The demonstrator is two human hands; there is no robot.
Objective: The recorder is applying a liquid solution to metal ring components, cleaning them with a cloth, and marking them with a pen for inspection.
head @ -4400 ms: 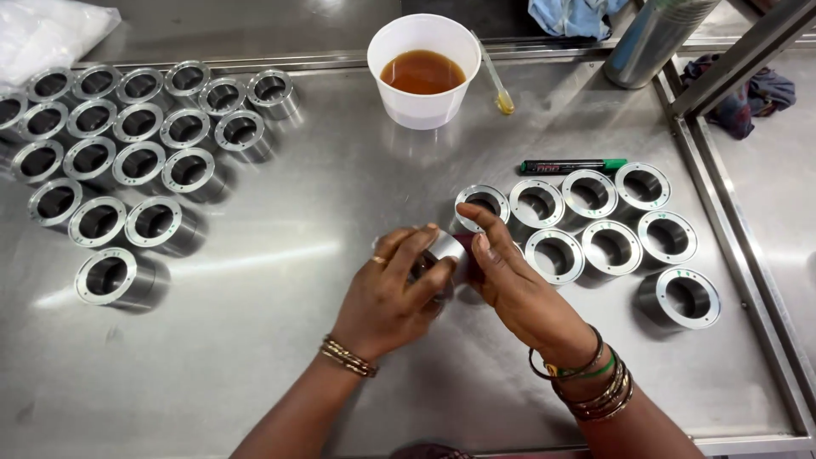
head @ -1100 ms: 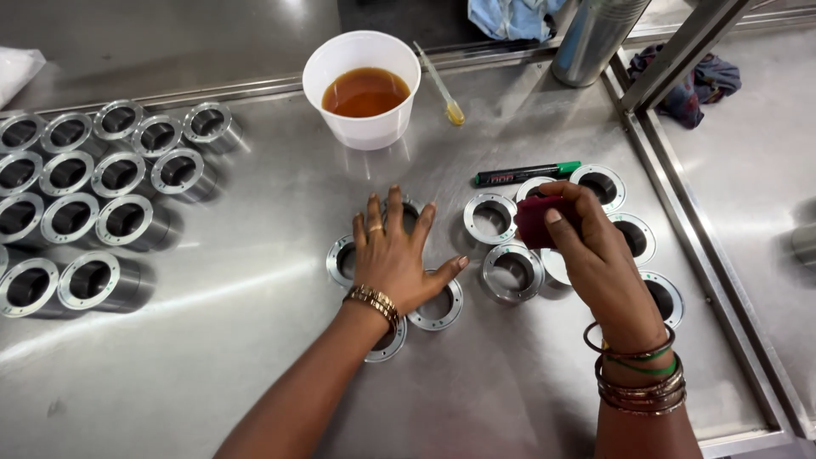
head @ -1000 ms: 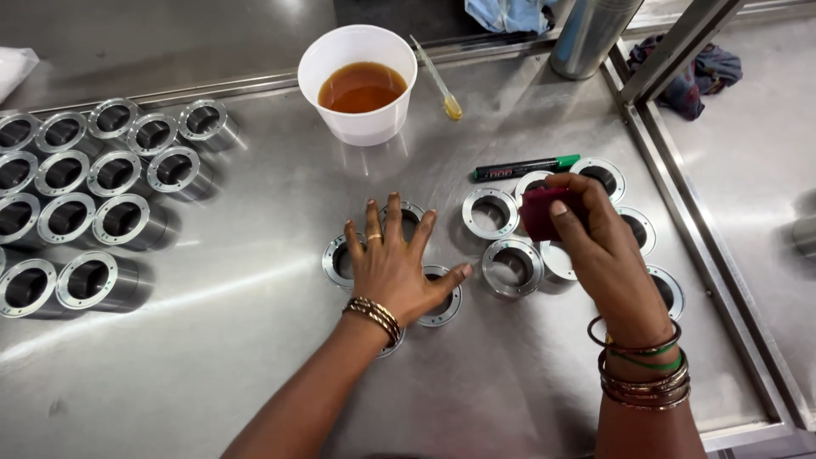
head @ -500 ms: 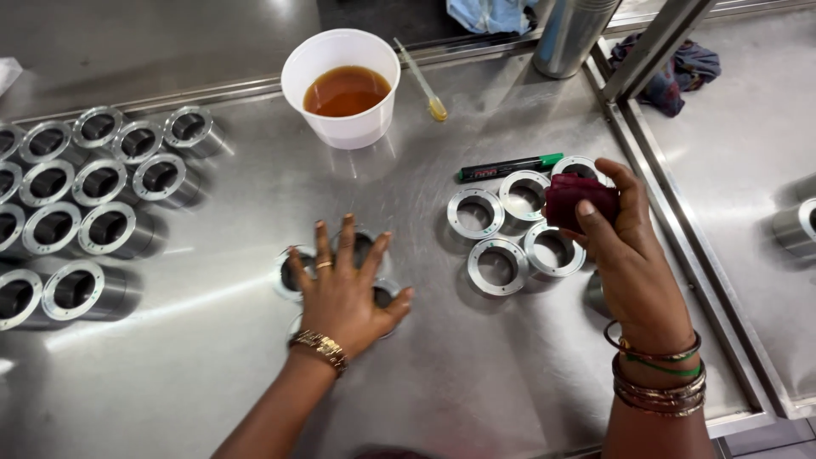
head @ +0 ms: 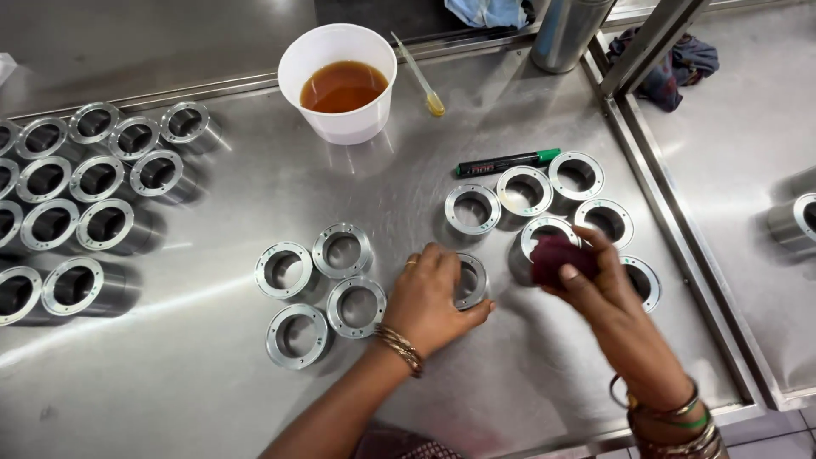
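Four loose metal rings (head: 315, 291) lie mid-table. Left hand (head: 429, 299) rests curled on a fifth ring (head: 472, 280) beside them. Right hand (head: 595, 276), fingers clamped on maroon cloth (head: 554, 257), sits over ring (head: 544, 231) in right cluster, nr green marker (head: 507, 161).

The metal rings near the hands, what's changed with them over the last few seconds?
Earlier both hands held one ring together. Now the left hand rests on a ring on the steel table, with four rings laid out to its left. The right hand has taken up a dark red cloth and holds it over the right group of rings. The white cup, green marker and the far-left rings stayed put.
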